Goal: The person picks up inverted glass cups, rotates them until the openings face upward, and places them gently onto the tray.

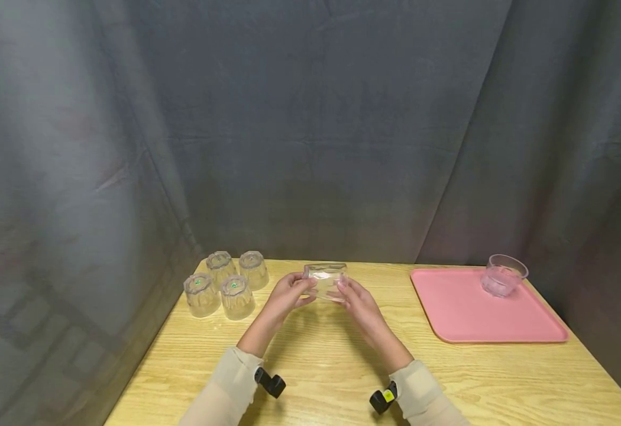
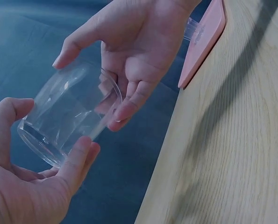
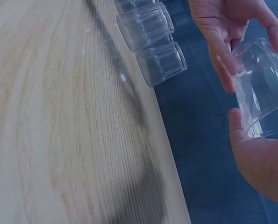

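Note:
A clear faceted drinking glass [image 1: 325, 283] lies on its side in the air between both hands, above the far middle of the table. My left hand [image 1: 288, 294] grips its base end with thumb and fingers. At the rim end my right hand [image 1: 361, 303] holds it, thumb on the near side. The left wrist view shows the glass [image 2: 66, 112] see-through, its thick base toward the left hand [image 2: 40, 186] and its wide mouth toward the right hand [image 2: 134, 51]. Part of the glass [image 3: 262, 86] runs out of the right wrist view.
Several similar glasses [image 1: 238, 302] stand upside down at the table's far left, some with green marks on their bases. A pink tray [image 1: 481, 319] lies on the right, bearing one upright glass [image 1: 504, 277] near its far right corner. Grey curtains [image 1: 310, 136] hang behind the wooden table [image 1: 316, 355].

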`<act>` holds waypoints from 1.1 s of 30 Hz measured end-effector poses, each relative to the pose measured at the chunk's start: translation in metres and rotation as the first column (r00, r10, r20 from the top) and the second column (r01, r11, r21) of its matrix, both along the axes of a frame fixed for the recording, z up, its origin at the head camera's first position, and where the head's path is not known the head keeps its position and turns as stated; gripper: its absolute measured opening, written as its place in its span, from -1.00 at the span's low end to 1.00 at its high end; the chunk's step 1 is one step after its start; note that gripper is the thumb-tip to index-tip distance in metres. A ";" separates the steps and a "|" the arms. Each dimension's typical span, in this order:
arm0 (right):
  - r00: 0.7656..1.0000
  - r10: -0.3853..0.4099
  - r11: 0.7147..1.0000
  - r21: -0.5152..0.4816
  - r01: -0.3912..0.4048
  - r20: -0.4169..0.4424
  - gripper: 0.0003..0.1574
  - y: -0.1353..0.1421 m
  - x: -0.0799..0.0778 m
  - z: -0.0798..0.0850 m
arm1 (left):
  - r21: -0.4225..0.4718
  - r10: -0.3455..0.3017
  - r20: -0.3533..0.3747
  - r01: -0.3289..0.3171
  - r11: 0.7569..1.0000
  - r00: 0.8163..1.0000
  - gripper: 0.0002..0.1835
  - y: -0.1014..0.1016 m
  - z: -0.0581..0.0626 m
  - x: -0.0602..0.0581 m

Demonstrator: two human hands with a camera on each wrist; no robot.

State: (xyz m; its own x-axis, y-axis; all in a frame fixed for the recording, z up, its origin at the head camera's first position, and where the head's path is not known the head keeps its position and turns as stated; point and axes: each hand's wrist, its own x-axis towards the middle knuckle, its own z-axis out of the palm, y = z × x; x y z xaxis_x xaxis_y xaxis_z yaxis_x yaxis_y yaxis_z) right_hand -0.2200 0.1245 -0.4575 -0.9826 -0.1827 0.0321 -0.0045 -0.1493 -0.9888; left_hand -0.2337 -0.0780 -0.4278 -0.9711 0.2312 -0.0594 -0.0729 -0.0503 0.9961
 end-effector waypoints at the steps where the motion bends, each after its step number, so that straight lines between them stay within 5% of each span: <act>1: 1.000 -0.003 1.000 -0.001 0.003 0.001 -0.16 0.001 0.000 0.000 | 0.001 -0.002 -0.002 0.002 1.000 1.000 -0.24 0.001 0.000 0.000; 33: 0.996 -0.086 0.990 0.112 0.084 0.014 -0.16 0.035 0.007 0.007 | 0.035 -0.057 0.042 0.056 0.998 0.998 -0.28 0.035 0.001 -0.001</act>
